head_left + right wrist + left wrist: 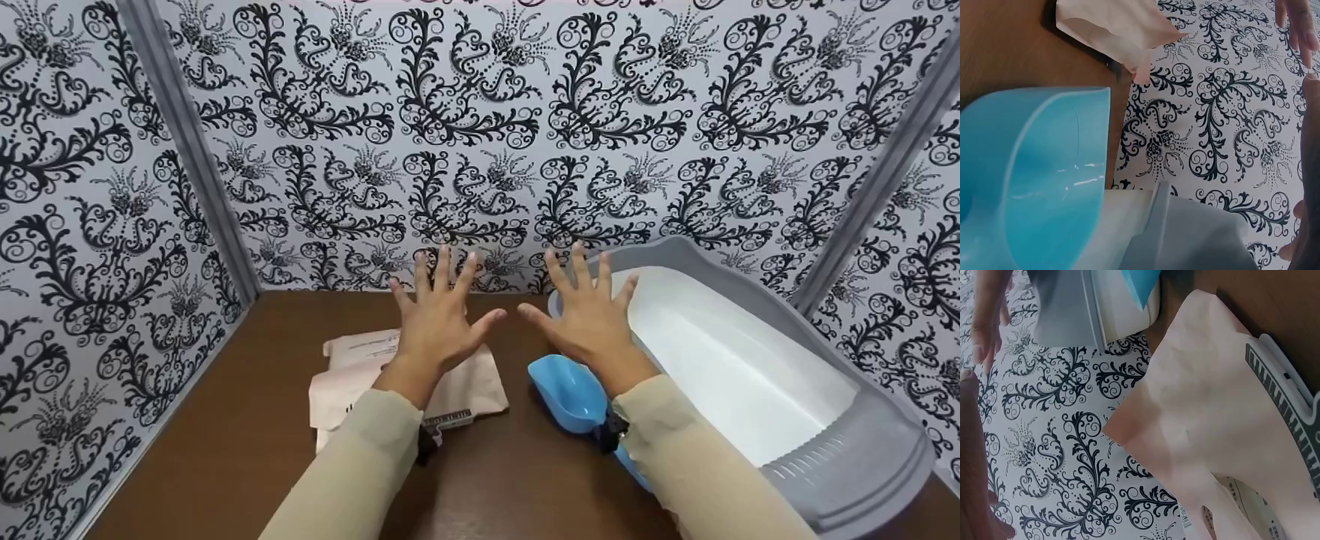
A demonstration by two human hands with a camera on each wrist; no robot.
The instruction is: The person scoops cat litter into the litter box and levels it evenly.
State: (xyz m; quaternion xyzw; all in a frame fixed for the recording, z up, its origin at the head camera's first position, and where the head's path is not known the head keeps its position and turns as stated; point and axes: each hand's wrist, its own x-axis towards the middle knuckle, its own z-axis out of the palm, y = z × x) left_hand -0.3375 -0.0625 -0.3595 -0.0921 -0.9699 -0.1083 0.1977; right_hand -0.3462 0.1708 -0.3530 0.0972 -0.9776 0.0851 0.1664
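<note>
Blue scoop (568,394) lies near right hand (596,324), seemingly apart

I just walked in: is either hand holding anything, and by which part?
Nothing is held. The left hand, fingers spread, is near the pale pink, papery packaging; the right hand, also spread, is near the blue plastic scoop.

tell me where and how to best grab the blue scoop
Probably by the handle, with the right hand coming from the near side: the blue scoop has its open bowl toward the back wall, while the handle runs nearward, partly hidden by the right sleeve.
</note>
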